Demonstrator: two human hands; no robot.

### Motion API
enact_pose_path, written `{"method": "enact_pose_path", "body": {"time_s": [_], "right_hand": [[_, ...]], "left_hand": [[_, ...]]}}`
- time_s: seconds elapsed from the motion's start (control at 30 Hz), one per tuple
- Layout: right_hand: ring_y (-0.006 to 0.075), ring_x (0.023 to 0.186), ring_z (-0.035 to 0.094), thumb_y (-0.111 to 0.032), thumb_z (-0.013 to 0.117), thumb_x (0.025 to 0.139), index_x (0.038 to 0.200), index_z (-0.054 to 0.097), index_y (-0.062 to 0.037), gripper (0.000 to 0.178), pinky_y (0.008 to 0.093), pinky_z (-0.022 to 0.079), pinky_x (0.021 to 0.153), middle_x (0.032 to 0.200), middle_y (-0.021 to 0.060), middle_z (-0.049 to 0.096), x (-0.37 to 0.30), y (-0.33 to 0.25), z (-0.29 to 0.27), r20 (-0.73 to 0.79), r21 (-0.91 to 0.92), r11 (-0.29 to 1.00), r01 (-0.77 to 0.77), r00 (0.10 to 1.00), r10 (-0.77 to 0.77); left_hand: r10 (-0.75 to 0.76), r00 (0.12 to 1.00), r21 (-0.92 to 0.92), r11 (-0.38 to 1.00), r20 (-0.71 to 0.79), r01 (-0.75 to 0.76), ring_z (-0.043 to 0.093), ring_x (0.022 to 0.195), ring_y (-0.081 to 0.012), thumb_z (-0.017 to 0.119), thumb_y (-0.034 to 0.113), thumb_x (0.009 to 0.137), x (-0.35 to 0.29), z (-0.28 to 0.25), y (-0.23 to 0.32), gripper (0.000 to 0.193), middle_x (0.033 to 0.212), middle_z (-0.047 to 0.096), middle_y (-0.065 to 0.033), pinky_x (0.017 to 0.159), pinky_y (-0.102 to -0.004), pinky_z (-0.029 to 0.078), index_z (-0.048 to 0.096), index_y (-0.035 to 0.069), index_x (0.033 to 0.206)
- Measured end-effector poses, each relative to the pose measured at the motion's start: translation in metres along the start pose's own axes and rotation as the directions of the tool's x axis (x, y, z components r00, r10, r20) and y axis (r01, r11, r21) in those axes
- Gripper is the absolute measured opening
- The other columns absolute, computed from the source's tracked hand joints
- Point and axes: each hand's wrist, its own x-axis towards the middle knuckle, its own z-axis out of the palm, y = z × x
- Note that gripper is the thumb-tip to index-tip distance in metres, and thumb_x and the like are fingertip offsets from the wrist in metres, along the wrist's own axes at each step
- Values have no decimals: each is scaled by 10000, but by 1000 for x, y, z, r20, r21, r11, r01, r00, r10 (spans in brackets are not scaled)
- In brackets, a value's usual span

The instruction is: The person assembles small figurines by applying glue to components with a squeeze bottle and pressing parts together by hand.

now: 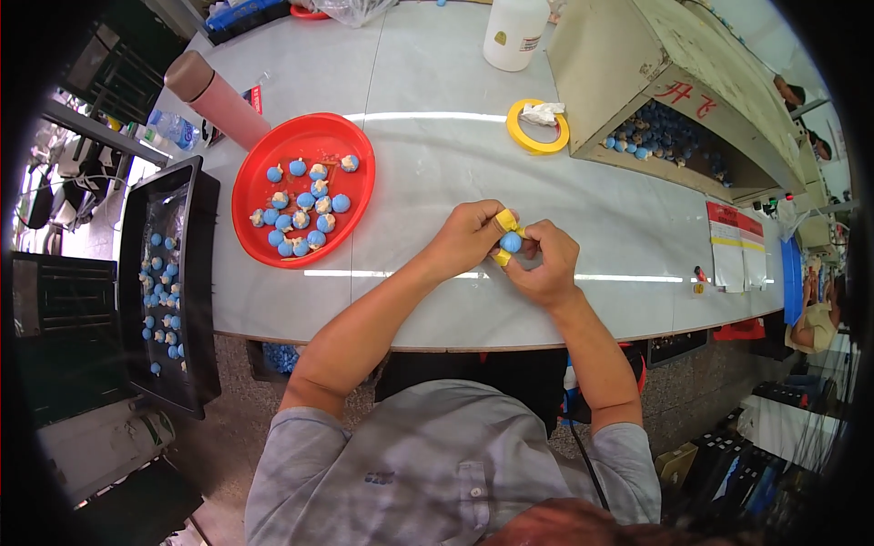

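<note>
In front of my chest, over the grey table, a small blue ball (511, 243) sits between my two hands. My left hand (466, 238) is closed, its thumb and finger pinching the ball from the left. From the right, my right hand (547, 264) grips the same ball with bent fingers. Yellow tape (506, 219) is wrapped round some of the fingertips. To the left, a round red tray (366, 182) holds several similar blue balls with cream-coloured parts on them. The underside of the held ball is hidden by my fingers.
A black bin (202, 273) with more balls stands left of the table. Behind the red tray lies a pink bottle (217, 105). Ahead are a yellow tape roll (519, 135), a white jug (515, 36) and a metal cabinet (628, 55) holding many blue balls. Papers (736, 246) lie far right.
</note>
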Motion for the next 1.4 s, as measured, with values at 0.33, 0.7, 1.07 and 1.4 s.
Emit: {"method": "enact_pose_path", "body": {"time_s": [0.33, 0.7, 1.07, 1.4], "right_hand": [[155, 568, 535, -35, 786, 631, 961, 518, -43, 425, 257, 437, 486, 771, 89, 579, 2, 0, -3, -61, 101, 994, -38, 997, 45], [189, 654, 536, 3, 721, 671, 1017, 494, -33, 416, 282, 404, 538, 850, 112, 575, 1, 3, -5, -88, 110, 993, -45, 995, 55], [157, 818, 560, -12, 660, 808, 1148, 480, -7, 385, 273, 471, 744, 981, 94, 577, -8, 5, -4, -17, 407, 892, -197, 975, 223], [153, 943, 568, -139, 595, 909, 1174, 564, -3, 300, 276, 457, 818, 1026, 35, 512, 7, 4, -14, 317, 732, 520, -440, 896, 312]], "left_hand": [[65, 997, -185, 981, 33, -58, 571, 725, -92, 446, 314, 1020, 1, -6, -1, 337, 864, 633, -41, 615, -235, 447, 623, 28, 1015], [207, 978, -234, 949, -34, -209, 610, 800, -131, 460, 323, 1016, -2, -4, -4, 313, 934, 662, -64, 668, -253, 446, 607, 47, 1016], [247, 961, -256, 928, -128, -273, 603, 989, -140, 497, 276, 998, -6, 0, 3, 252, 1060, 663, -61, 762, -297, 467, 611, 57, 1049], [107, 994, -234, 967, 1, -104, 610, 877, -96, 636, 169, 926, -1, -7, 5, 252, 993, 654, -36, 675, -231, 469, 574, 45, 1136]]}}
